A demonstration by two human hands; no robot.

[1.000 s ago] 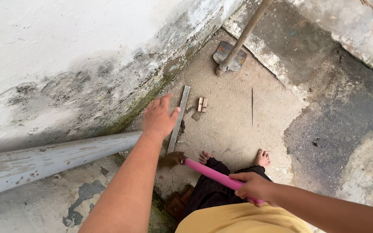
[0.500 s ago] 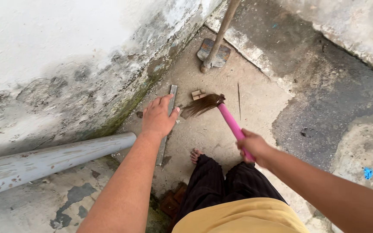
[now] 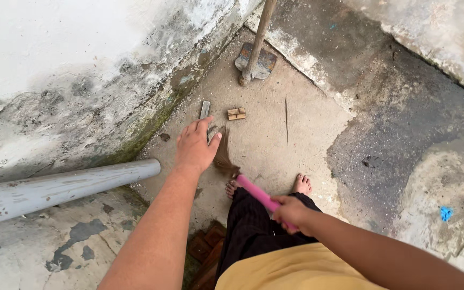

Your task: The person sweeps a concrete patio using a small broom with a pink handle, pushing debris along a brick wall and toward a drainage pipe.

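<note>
Two bare hands work low over a rough concrete floor (image 3: 275, 145), seen from the head camera. The right hand (image 3: 291, 212) is wrapped tight around the pink handle of a small brush (image 3: 245, 180); its brown bristles point away from that grip, up toward the left hand, and meet the floor just beside the thumb there. The left hand (image 3: 195, 147) reaches further out, fingers spread and loose, gripping nothing; whether the palm presses the floor I cannot tell. Just beyond its fingertips lies a flat grey metal strip (image 3: 204, 109), partly hidden by the fingers. A little further from the brush grip sits a small wooden block (image 3: 236, 114), apart from the strip. Well beyond both, a spade (image 3: 255, 59) stands with its blade on the floor. Left of the outstretched arm, a grey pipe (image 3: 60, 188) runs along the stained wall (image 3: 81, 80). Two bare feet (image 3: 302, 185) sit just beside the brush grip.
</note>
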